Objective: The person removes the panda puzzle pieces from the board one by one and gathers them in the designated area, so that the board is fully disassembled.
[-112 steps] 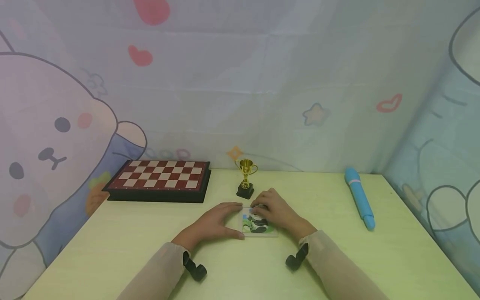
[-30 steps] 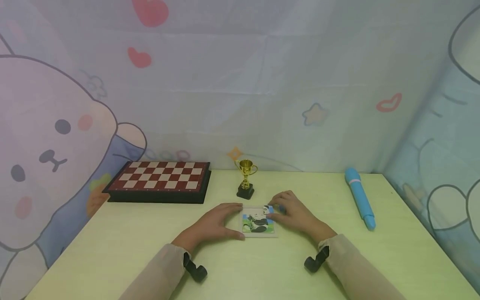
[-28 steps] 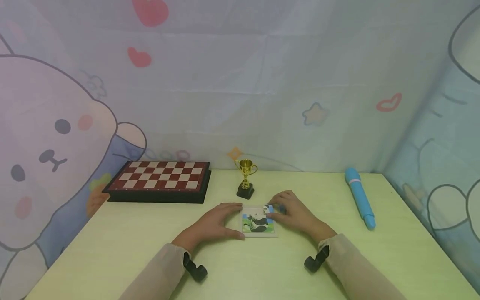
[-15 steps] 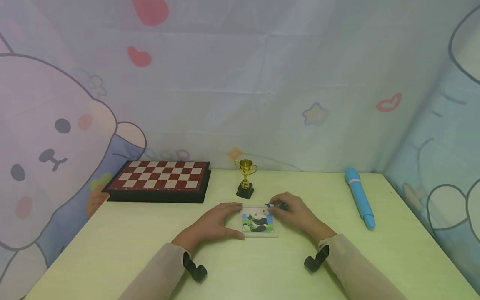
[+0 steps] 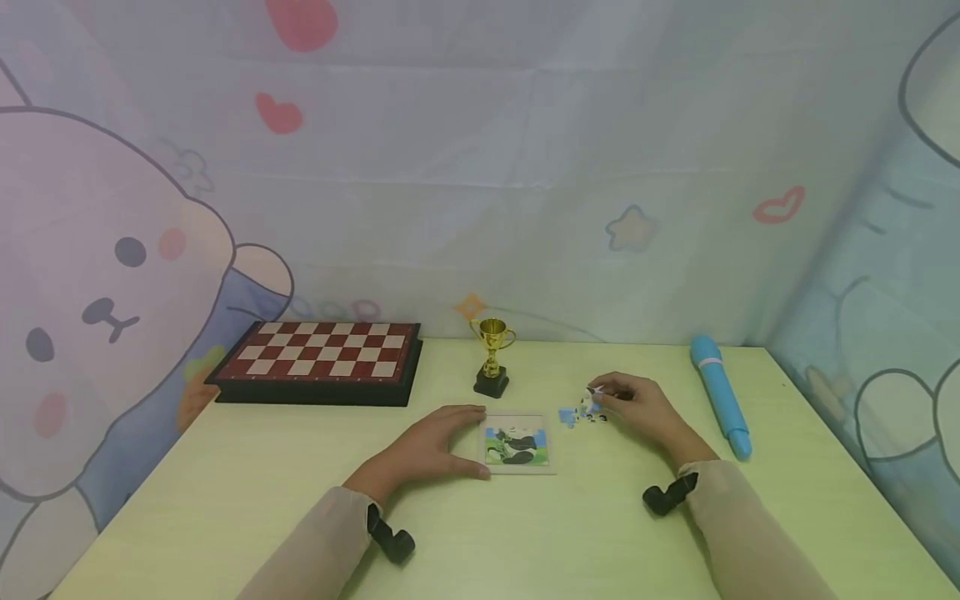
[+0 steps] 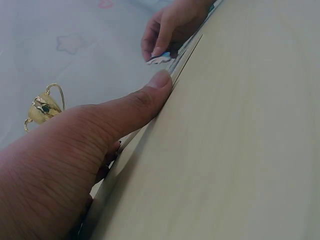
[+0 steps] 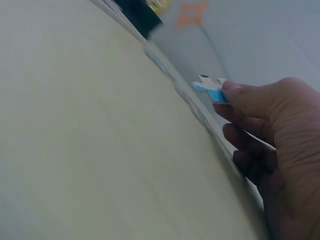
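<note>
Head view: on the table (image 5: 480, 533), the puzzle frame (image 5: 517, 471) is bracketed by the left hand (image 5: 418, 447), fingers spread, presumably for steadiness; loose pieces (image 5: 567, 414) lie beside it. Left wrist view: the thumb (image 6: 132, 110) is laid at the frame's edge. Right wrist view: a puzzle piece (image 7: 209, 90) is pinched marginally by the right hand (image 7: 282, 125), some print thus left visible.

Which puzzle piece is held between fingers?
The blue-and-white piece pinched by the right hand; the other loose pieces lie on the table, while the assembled ones sit inside the frame.
</note>
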A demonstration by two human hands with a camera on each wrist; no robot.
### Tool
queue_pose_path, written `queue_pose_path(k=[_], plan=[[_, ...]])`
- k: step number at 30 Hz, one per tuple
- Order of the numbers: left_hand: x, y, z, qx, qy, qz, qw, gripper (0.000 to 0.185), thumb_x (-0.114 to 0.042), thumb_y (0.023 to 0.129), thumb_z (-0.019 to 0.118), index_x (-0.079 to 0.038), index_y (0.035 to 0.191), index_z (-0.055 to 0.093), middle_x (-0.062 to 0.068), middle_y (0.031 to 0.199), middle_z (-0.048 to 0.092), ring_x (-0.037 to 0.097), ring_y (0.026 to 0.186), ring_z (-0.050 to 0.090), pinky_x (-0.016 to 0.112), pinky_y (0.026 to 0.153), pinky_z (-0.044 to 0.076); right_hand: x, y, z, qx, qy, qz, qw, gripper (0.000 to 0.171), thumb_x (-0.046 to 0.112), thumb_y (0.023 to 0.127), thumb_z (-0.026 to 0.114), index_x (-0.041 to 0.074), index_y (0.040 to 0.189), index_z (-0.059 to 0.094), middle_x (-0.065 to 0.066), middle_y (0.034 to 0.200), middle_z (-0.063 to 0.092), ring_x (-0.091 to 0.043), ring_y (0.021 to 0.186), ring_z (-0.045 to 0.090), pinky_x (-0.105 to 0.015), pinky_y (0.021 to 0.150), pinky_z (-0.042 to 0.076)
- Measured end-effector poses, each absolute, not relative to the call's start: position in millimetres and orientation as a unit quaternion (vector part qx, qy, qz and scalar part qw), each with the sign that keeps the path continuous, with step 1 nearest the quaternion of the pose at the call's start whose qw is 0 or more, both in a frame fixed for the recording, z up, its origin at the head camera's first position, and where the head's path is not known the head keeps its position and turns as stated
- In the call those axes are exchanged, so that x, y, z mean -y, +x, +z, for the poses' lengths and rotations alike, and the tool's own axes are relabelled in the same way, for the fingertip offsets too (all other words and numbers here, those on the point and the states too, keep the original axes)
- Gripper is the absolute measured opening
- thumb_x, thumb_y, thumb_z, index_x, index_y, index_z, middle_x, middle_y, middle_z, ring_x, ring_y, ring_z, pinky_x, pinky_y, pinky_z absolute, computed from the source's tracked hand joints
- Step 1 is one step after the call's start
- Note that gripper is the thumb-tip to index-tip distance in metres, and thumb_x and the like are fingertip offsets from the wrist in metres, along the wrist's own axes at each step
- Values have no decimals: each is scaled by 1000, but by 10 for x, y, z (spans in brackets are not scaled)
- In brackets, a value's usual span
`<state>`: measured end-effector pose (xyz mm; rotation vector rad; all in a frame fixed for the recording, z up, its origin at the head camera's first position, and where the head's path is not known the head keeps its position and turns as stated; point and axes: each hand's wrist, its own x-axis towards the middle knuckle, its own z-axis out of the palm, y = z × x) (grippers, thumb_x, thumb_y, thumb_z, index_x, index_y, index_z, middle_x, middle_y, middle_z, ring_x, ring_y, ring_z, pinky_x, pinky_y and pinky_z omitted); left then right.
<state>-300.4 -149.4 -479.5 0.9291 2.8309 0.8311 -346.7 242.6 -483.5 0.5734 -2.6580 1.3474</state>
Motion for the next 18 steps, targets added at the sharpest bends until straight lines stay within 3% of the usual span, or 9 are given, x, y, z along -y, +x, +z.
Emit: queue_pose_path(k=[7, 18], plan=[[1498, -3016, -4818, -917, 297, 264, 25, 102, -78, 69, 73, -25, 151, 47, -9, 156, 40, 17, 145, 33, 45, 118, 30, -2824, -3513, -4844, 887, 187, 422, 31, 21, 34, 96, 70, 20, 109, 76, 1, 108, 72, -19, 101, 64, -40, 91, 51], [1488, -3015, -4817, -918, 293, 264, 30, 102, -79, 69, 73, -26, 151, 47, -10, 156, 40, 17, 146, 33, 45, 118, 30, -2855, -3433, -4737, 881, 210, 425, 13, 11, 18, 96, 71, 10, 102, 75, -4, 97, 70, -19, 90, 62, -28, 80, 50]])
